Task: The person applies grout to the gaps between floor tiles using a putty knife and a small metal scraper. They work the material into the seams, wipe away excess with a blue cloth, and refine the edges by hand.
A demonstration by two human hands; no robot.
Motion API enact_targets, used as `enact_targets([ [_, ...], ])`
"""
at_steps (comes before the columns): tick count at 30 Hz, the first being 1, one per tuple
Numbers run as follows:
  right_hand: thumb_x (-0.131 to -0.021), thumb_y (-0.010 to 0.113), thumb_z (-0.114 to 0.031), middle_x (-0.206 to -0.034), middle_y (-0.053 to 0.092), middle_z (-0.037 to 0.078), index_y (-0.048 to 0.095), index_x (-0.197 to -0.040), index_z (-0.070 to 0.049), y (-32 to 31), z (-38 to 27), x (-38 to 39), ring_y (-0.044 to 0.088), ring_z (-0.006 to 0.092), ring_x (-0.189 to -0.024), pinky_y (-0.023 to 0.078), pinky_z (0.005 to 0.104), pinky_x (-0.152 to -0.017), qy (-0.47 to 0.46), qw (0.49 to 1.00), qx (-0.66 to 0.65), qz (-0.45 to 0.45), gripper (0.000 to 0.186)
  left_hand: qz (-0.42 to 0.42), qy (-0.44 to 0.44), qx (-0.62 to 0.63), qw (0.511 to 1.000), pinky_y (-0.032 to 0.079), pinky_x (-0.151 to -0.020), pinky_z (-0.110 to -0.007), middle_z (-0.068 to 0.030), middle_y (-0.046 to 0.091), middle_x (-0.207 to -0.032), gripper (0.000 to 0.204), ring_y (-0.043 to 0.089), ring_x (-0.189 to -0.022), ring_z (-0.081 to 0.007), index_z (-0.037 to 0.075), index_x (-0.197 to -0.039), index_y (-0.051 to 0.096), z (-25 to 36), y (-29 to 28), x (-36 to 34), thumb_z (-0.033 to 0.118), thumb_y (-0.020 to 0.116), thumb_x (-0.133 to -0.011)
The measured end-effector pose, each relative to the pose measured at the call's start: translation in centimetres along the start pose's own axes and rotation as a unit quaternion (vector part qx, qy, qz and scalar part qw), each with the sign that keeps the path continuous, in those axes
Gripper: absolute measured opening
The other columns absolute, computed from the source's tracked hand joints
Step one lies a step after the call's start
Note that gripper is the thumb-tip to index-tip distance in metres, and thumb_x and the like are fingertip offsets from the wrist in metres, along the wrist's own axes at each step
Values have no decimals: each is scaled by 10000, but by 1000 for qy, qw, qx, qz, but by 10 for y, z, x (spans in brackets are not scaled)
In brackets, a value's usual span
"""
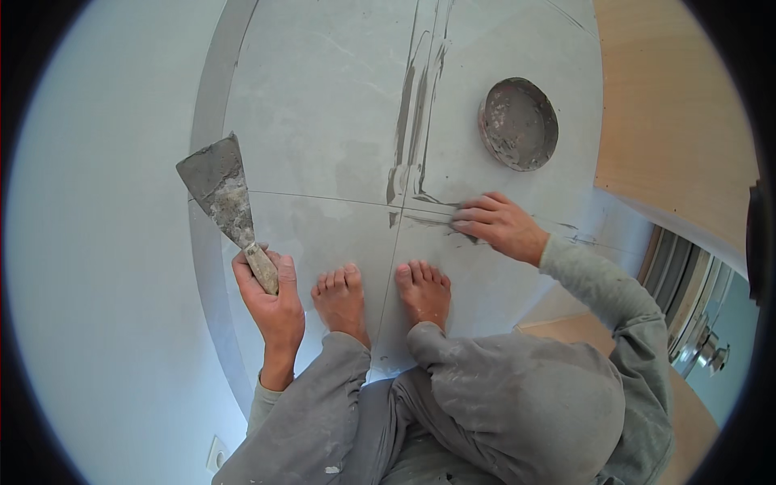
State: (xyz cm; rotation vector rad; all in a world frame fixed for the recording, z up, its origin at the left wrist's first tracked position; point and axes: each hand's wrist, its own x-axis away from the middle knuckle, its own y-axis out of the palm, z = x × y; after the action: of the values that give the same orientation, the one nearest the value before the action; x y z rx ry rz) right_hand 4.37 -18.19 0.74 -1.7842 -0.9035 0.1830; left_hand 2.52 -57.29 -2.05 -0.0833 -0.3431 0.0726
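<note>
My left hand (pixel 275 301) is closed round the handle of a putty knife (pixel 222 186), its broad blade pointing up and caked with grey grout. On the tiled floor, my right hand (pixel 501 226) presses down at a tile joint with bent fingers. A dark edge of something shows under those fingertips, too hidden to name. Wet grey grout (pixel 418 121) is smeared along the joint that runs away from me, and thinner streaks lie beside my right hand. Beyond that hand stands a round tub (pixel 519 125) with grey grout inside and on its rim.
My bare feet (pixel 423 291) stand on the tiles (pixel 315 129) on either side of a joint. A pale wall (pixel 105 226) rises at the left, with a socket (pixel 217 454) low on it. Wooden panels (pixel 671 105) bound the right side, near a metal fitting (pixel 711 352).
</note>
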Motion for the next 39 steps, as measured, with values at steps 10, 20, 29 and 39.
enact_targets([
  [10,-821,686,-107,-1170,684,37,683,-1090,-76,1,4,-1,604,227,-1159,449,424,-1025,-71,997,29,-34,270,-16,-4,-21,1000,424,-773,-227,-8,513,-953,303,471,-848,-73,8,-1237,461,8,3,5,71,631,-995],
  [20,-826,619,-69,-1064,684,59,677,-1088,-69,27,-23,-83,612,255,-1090,470,392,-959,97,978,7,184,268,-33,-10,-23,999,427,-768,-232,-12,509,-957,312,472,-841,-78,5,-1248,456,8,13,1,64,626,-994],
  [29,-804,638,19,-1031,699,137,689,-1087,-36,15,-77,27,629,295,-1048,498,411,-923,356,912,-134,153,293,-48,-51,-32,997,435,-864,-262,-30,515,-992,328,494,-922,-107,-4,-1260,442,34,-4,-4,61,619,-991],
  [39,-919,603,-26,-1083,698,210,674,-1181,-1,48,-86,108,671,369,-1012,522,426,-901,666,589,21,457,273,-81,21,-37,996,435,-836,-246,-23,516,-992,301,489,-906,-97,1,-1244,457,61,-2,-6,80,617,-1001],
])
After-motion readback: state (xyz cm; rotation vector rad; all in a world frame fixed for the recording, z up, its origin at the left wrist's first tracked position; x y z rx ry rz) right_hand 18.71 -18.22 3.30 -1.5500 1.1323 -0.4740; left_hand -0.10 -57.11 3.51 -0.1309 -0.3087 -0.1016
